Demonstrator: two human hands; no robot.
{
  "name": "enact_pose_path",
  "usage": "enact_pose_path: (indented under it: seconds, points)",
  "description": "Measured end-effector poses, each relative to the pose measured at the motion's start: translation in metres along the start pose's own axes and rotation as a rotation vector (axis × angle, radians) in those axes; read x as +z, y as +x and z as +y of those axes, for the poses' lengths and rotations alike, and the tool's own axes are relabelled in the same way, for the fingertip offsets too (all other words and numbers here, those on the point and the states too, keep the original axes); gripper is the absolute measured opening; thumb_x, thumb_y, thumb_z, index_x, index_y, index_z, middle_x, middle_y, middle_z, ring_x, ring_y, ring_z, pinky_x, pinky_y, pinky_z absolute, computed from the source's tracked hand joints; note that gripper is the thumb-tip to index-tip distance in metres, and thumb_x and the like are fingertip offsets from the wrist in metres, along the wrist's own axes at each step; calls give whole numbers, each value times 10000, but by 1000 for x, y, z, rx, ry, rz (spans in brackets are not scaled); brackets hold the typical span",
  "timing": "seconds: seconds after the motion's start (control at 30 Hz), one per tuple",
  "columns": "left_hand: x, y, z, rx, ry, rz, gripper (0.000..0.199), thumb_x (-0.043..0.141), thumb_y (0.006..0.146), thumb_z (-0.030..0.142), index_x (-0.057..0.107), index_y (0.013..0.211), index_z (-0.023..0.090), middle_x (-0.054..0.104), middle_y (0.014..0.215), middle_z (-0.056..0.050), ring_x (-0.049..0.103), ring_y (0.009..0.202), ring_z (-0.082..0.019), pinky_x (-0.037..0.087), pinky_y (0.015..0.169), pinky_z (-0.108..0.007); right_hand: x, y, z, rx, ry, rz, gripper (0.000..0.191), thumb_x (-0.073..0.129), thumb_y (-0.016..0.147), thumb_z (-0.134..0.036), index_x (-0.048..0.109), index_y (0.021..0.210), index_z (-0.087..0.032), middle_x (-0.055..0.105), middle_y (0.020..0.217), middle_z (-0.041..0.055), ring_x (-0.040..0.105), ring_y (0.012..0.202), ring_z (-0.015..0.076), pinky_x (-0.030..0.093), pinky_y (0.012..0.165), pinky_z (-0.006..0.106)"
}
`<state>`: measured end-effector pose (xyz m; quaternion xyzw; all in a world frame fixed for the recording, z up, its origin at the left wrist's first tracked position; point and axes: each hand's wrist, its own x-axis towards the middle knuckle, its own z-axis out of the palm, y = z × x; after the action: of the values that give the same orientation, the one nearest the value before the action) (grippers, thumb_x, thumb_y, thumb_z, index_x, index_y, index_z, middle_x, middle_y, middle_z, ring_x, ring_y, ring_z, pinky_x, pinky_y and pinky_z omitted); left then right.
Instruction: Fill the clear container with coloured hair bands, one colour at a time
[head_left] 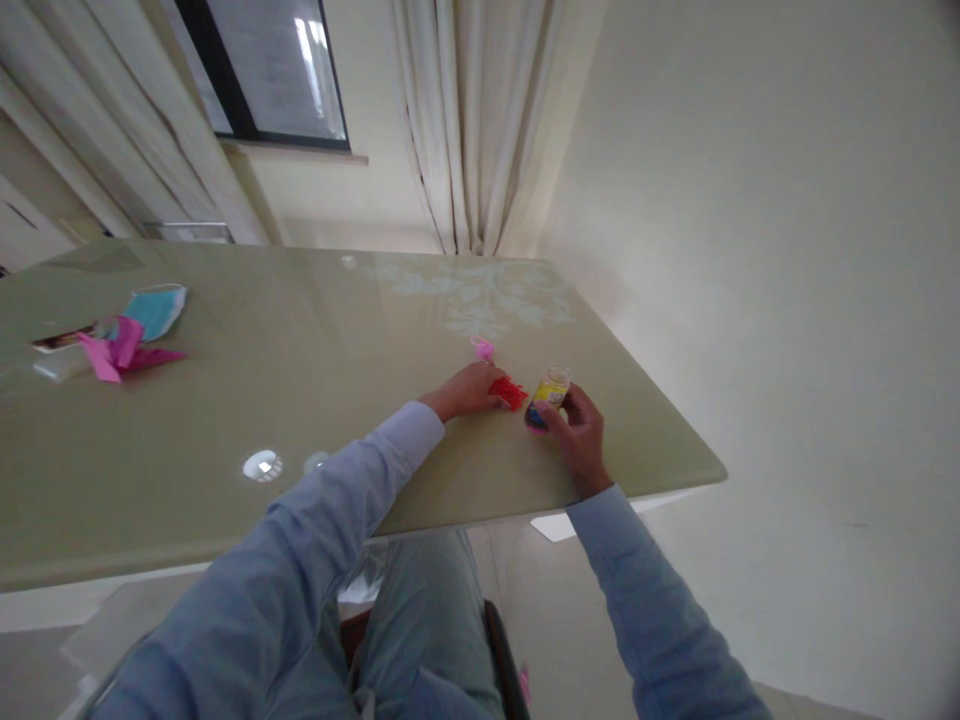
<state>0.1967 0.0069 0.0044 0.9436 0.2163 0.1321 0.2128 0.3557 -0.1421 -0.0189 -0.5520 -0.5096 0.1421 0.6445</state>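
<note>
In the head view, my right hand (581,430) is wrapped round a small clear jar (553,388) with a yellow label. The jar is slightly tilted, its mouth is uncovered, and something dark shows in its lower part. Just left of it, my left hand (466,392) has its fingers curled on a bundle of thin red strands (510,393), low over the table. The bundle's loose end points towards the jar, without clearly touching it. Beyond my left hand lies a small pink thing (484,349) with a thin loop; its kind is unclear.
The glossy greenish table (360,350) has its right edge near a pale wall (810,300). At the left lie a pink folded-paper bird (124,350), a blue face mask (156,310) and a clear plastic item (60,363). Round bright spots on the tabletop look like lamp reflections.
</note>
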Motion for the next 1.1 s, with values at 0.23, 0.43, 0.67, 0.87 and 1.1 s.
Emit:
enact_pose_path:
  seconds: [0.23,0.43,0.67,0.87,1.1]
  points:
    - [6,-1,-5,-28,17,62,206,611,845,102,767,976,134,765,1012,-129,685,984,-240,507,910,-337,1,1,-3,14,-13,2,268,768,775,-377,716,955,-186,690,824,17,583,713,158,491,663,288]
    - [7,-13,-9,-57,4,147,230,585,915,169,783,1031,167,776,1069,-125,702,1023,-243,521,948,-358,1,1,-3,49,14,25,287,779,754,-377,713,955,-183,697,833,16,590,710,157,494,669,291]
    - [2,-23,-12,-175,-159,249,280,557,925,186,798,1066,205,793,1103,-68,732,1016,-214,530,946,-322,2,1,-2,46,-2,18,283,778,750,-380,712,944,-185,691,814,7,587,708,154,499,667,285]
    - [-1,-26,-10,-233,-331,329,240,595,881,227,810,978,185,802,1027,-59,732,951,-213,536,912,-333,3,1,-1,48,-16,19,289,778,748,-384,709,942,-182,686,808,8,587,698,152,500,665,291]
    - [-6,-31,-5,-369,-880,362,222,733,784,313,783,881,119,736,762,-40,631,644,-128,521,687,-281,2,0,-1,24,-36,1,266,761,769,-387,710,930,-181,689,810,10,588,697,153,503,663,285]
